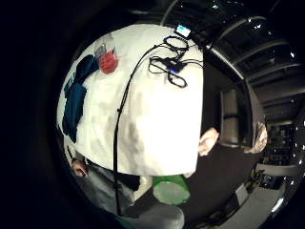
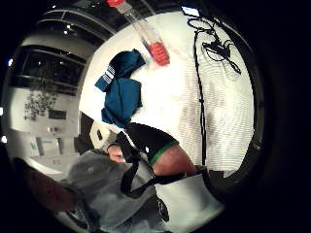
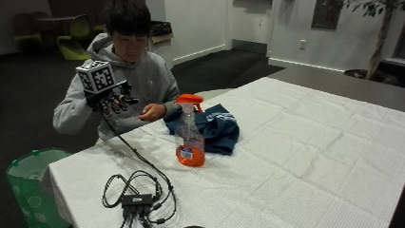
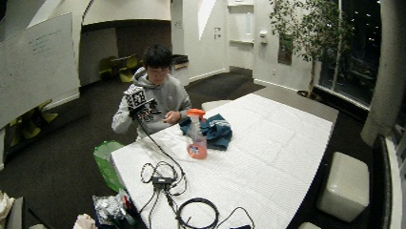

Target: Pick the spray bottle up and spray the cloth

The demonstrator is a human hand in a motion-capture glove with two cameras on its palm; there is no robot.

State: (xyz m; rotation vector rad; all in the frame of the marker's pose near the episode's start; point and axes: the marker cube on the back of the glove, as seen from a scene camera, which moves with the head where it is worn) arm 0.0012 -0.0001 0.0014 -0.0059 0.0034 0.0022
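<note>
Room: a dim room with pale walls and dark flooring, and a long table covered by a white textured cloth [image 3: 303, 142].
Person: one person in a grey hooded sweatshirt [image 3: 149, 78] sits at the table's end.
Nearest on the table: one bundle of looped black cables around a small black box [image 3: 138, 198]; a single black cable runs from it up to the raised hand.
Beside the table: one green bin [image 3: 30, 187] on the floor at the near corner.
Spray bottle: one clear plastic spray bottle with an orange trigger head and orange liquid in its lower part [image 3: 189, 135] stands upright on the white cloth, a label low on its front.
Cloth: one dark blue crumpled cloth [image 3: 215, 126] lies just behind the bottle, on the person's side, touching or nearly touching it; the thumb side palm view shows white stripes on one fold.
Right hand: the black-gloved right hand [image 3: 114, 102] is raised above the table's edge in front of the chest, fingers loosely curled and grasping nothing.
Bottle versus fingers: the bottle stands well apart from the gloved fingers [image 3: 120, 105], lower and further along the table.
Left hand: the bare left hand [image 3: 152, 112] is near the table edge, between the glove and the blue cloth.
</note>
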